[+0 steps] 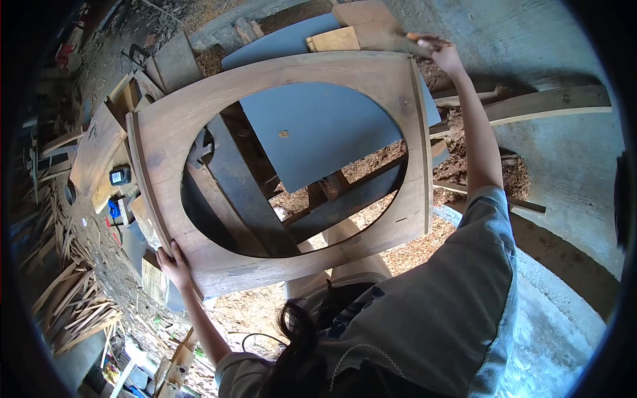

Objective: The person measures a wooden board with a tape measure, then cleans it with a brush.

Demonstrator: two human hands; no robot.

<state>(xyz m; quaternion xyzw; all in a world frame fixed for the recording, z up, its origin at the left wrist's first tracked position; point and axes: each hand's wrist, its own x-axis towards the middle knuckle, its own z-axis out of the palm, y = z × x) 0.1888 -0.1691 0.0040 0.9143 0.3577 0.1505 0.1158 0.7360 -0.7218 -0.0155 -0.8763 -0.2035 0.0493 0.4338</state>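
Note:
A wide wooden frame with a large oval opening lies before me, with a raised strip along its left and right ends. My left hand grips its near left corner, fingers over the end strip. Beyond the far right corner, my right hand is closed around a thin tool with an orange-brown handle; its working end is blurred. Through the oval I see a blue-grey board and dark beams beneath the frame.
A small wood block and a brown board lie past the far edge. At left are a black tape measure, a blue object and a heap of wood strips. Shavings cover the ground at right, beside a curved plank.

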